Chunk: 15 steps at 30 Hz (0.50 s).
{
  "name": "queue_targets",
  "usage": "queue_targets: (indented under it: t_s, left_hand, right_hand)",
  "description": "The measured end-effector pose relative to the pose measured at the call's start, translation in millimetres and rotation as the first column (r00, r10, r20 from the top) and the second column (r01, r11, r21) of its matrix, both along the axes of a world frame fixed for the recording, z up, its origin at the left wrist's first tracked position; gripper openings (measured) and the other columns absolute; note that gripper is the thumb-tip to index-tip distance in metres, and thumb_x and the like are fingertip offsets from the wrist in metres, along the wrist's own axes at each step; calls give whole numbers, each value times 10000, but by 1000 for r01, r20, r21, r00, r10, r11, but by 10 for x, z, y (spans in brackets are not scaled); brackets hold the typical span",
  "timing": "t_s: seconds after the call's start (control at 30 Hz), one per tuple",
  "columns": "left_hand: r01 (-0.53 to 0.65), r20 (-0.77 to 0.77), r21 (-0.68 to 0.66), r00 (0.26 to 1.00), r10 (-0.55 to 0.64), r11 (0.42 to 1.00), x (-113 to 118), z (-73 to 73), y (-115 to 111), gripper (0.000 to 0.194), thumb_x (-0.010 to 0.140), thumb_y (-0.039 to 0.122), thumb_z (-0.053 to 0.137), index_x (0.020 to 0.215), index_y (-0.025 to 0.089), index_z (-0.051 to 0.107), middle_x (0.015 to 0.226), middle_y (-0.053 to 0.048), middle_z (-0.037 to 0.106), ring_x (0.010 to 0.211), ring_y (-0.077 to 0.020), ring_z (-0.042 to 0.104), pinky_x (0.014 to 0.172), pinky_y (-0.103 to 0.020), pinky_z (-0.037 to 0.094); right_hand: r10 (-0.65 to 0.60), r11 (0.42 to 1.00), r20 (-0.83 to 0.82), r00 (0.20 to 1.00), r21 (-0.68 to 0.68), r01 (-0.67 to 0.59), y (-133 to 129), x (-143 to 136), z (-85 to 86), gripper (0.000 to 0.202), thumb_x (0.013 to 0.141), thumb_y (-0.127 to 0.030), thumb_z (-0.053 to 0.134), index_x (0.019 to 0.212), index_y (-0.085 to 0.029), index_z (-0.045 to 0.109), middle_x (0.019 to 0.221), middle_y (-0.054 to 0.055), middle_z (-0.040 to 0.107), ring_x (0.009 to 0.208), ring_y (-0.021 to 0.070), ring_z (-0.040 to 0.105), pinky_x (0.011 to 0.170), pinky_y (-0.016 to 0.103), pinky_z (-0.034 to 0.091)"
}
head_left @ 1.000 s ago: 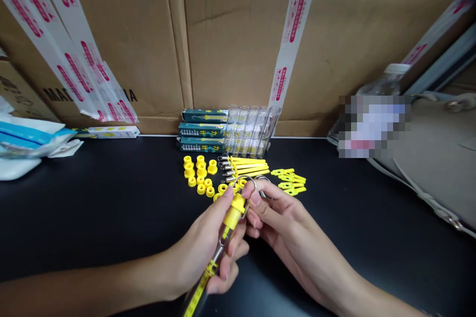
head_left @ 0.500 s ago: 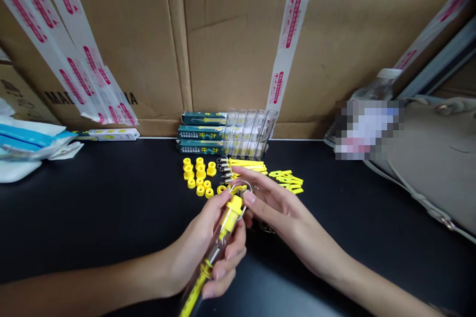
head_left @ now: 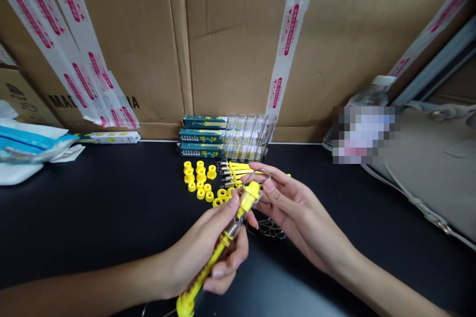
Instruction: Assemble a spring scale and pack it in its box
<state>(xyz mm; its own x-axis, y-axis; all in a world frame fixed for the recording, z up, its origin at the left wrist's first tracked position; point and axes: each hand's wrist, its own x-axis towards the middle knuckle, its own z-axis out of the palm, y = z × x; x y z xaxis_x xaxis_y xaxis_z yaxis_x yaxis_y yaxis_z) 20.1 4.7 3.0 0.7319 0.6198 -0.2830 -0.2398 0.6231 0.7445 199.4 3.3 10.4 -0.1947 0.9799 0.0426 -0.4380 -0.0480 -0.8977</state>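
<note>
A clear tube with yellow parts inside (head_left: 213, 262) slants up and to the right, with my left hand (head_left: 208, 242) wrapped round it. Its upper end carries a yellow cap (head_left: 250, 195), and a small spring piece shows inside below that. My right hand (head_left: 293, 208) pinches a thin metal wire ring (head_left: 262, 171) between thumb and fingers, at the cap. The ring's ends lie beside the cap; whether both are hooked in I cannot tell. Several wire rings (head_left: 270, 229) lie on the table below my right hand.
On the black table (head_left: 92, 213) are several yellow caps (head_left: 201, 174), yellow rods with springs (head_left: 238, 168), clear tubes (head_left: 251, 133) and green boxes (head_left: 203, 136). A cardboard box (head_left: 230, 49) stands behind. A bottle (head_left: 366, 129) and a bag (head_left: 439, 158) are at the right, a blue-white packet (head_left: 29, 141) at the left.
Both hands, with the tube and the wire ring, have moved to the right and slightly up. More wire rings and yellow rings on the table now show.
</note>
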Motion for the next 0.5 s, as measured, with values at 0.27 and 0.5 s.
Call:
queue_targets:
  t_s: [0.27, 0.5]
  left_hand:
    - [11, 0, -29, 1000, -11, 1000, -20, -9, -5, 443, 915, 655, 555, 902, 212, 540, 501, 104, 443, 317, -25, 192, 259, -87, 267]
    - [-13, -136, 19, 991, 15, 1000, -7, -50, -49, 497, 870, 719, 559, 911, 227, 503, 494, 114, 438, 333, -35, 202, 274, -92, 256]
  right_hand:
    - [132, 991, -22, 991, -21, -132, -24, -28, 13, 522, 868, -236, 779, 1341, -276, 561, 1151, 41, 730, 773, 93, 680, 810, 232, 545]
    - [49, 997, 14, 999, -54, -48, 10, -24, -60, 521, 772, -243, 862, 1207, -229, 577, 985, 24, 770, 777, 138, 730, 759, 250, 567]
